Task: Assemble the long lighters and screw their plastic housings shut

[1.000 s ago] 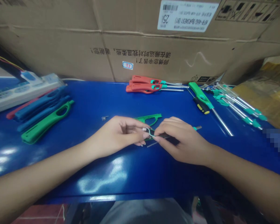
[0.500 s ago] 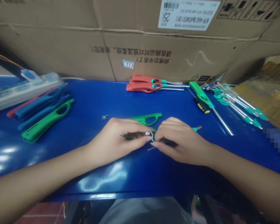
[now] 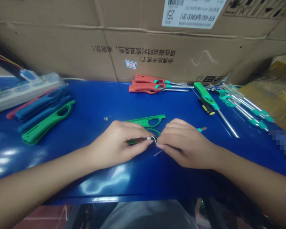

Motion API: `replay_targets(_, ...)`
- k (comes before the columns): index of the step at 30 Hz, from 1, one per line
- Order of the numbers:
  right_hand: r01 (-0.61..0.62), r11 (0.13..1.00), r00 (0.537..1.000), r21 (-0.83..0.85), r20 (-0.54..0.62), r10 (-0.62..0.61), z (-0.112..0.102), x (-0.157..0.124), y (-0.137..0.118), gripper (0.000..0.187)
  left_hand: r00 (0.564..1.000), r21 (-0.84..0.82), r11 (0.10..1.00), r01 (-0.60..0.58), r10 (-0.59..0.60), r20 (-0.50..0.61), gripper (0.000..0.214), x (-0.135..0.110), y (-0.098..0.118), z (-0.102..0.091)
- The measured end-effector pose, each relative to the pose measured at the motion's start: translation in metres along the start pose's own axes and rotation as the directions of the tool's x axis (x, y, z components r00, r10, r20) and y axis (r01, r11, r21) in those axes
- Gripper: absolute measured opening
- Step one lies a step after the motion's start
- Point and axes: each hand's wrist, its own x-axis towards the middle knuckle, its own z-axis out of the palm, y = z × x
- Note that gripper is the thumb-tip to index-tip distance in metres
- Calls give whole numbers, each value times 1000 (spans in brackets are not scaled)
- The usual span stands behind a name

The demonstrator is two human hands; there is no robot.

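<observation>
My left hand [image 3: 120, 143] and my right hand [image 3: 183, 144] meet at the middle of the blue table [image 3: 105, 178], both with fingers pinched. Between the fingertips runs a thin white wire [image 3: 152, 138] with a small white end. A green lighter shell half [image 3: 145, 121] lies flat just behind my hands, and a second green part partly shows under my left fingers. A metal tube with a teal tip [image 3: 201, 129] sticks out from behind my right hand. What my right fingers hold besides the wire is hidden.
Blue and green handle shells [image 3: 43, 117] lie in a pile at the left beside a white power strip [image 3: 19, 92]. Red finished lighters [image 3: 152, 87], a green lighter with a screwdriver [image 3: 206, 101] and several teal-tipped tubes [image 3: 243, 106] lie at the back. Cardboard boxes [image 3: 143, 38] wall the far edge. Tiny screws [image 3: 106, 118] lie near my left hand.
My hands stayed together over the green part, shifting slightly; the wire between the fingertips has been bent and pulled a little lower and to the right.
</observation>
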Motion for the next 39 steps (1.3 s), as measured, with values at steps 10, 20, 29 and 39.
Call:
replay_targets(10, -94, 980, 993, 174, -58, 106, 1, 1, 0, 9, 999, -3, 999, 34, -34, 22, 20, 0, -1, -1)
replay_targets(20, -156, 951, 974, 268, -116, 193, 0, 2, 2, 9, 994, 32, 996, -88, 86, 70, 18, -2, -2, -1)
replay_targets(29, -184, 930, 967, 318, -113, 230, 2, 3, 1, 9, 972, -24, 974, -227, 228, 64, 17, -2, -5, 3)
replay_targets(39, -102, 876, 988, 471, -56, 145, 3, 5, 3, 11, 884, -35, 884, -466, 467, 36, 21, -2, -9, 10)
